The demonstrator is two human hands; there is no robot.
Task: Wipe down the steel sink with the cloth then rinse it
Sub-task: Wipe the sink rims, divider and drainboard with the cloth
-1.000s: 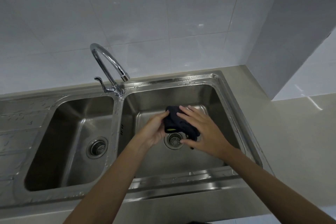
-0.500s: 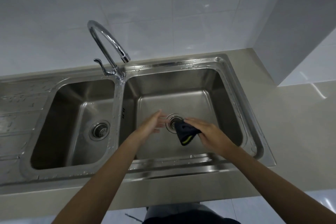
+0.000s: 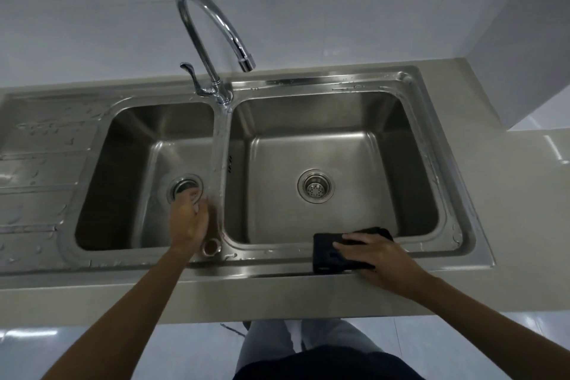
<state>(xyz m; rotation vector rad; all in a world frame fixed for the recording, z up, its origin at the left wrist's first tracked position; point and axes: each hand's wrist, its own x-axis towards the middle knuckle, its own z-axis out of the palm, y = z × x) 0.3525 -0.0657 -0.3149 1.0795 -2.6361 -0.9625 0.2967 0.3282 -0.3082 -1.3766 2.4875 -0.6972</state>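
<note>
Head view: the right hand (image 3: 367, 253), its grip open, pressed flat fingers on the dark cloth (image 3: 327, 251) draped over the steel sink (image 3: 262, 268) front rim. The left hand (image 3: 188, 220) hovered empty, fingers loose, over the left basin (image 3: 129, 163). The cloth looked soft, light and likely damp, so it was probably best bunched at its middle.

cloth (image 3: 331, 251) on sink (image 3: 277, 268) front rim, right | tap (image 3: 212, 40) behind divider | drains (image 3: 315, 186) in basins

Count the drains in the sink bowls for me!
2. One drain sits in the middle of the right bowl; the other drain is in the left bowl, partly hidden behind the left hand.
</note>
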